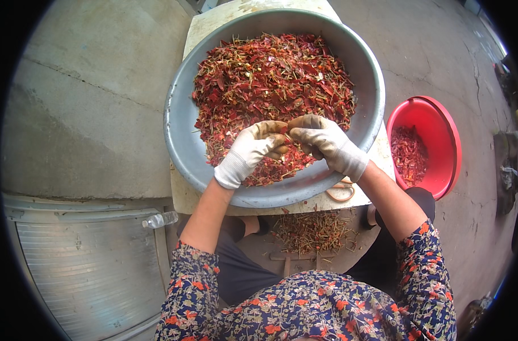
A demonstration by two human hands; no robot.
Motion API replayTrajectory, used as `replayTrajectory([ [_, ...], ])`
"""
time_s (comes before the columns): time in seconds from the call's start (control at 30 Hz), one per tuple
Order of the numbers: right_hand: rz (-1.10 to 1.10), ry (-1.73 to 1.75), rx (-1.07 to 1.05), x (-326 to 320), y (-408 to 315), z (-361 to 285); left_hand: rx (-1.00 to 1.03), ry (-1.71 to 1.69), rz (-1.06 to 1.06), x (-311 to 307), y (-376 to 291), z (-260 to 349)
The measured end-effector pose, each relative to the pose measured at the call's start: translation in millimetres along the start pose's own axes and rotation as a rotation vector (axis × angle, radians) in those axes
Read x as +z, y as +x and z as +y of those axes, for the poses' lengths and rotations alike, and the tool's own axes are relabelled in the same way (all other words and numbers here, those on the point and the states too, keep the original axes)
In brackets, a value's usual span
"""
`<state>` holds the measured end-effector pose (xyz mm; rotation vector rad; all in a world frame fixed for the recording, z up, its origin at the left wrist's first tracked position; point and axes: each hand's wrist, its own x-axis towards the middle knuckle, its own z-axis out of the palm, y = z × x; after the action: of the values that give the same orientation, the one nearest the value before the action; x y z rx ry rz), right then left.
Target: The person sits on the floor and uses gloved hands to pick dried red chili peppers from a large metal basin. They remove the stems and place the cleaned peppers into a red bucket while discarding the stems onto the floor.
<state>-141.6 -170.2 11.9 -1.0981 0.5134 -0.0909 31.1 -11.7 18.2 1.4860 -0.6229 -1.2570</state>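
Observation:
A wide grey metal basin (180, 140) holds a heap of dried red chili pieces and stems (267, 81). Over the near part of the heap, my left hand (257, 147), in a white glove with brown-stained fingertips, pinches a small red chili piece (283, 130). My right hand (327, 143), gloved the same way, meets it fingertip to fingertip at that piece; whether its fingers also grip the piece is hidden. Partly under the basin's near right rim lie the orange handles of scissors (342, 194).
A red plastic bucket (444, 149) with red chili pieces stands at the right. Stems and scraps (316, 232) lie in a pile on the floor between the feet. A pale board (186, 202) supports the basin. At the left, a clear plastic bottle (161, 219) lies near a ribbed panel (88, 273).

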Motion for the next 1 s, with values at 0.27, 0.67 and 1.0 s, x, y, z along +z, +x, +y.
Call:
replayTrajectory([
  [0.27,0.027,-0.055,-0.024,5.4,-1.0,-1.2,-0.026,-0.017,-0.058,6.9,-4.6,1.1],
  [0.67,0.134,0.243,-0.020,-7.1,6.3,8.2,-0.015,-0.275,-0.014,-3.9,2.0,-10.3],
  [1.0,0.078,0.123,-0.026,-4.0,2.4,6.4,0.035,-0.436,-0.107,-7.2,4.1,-14.4],
])
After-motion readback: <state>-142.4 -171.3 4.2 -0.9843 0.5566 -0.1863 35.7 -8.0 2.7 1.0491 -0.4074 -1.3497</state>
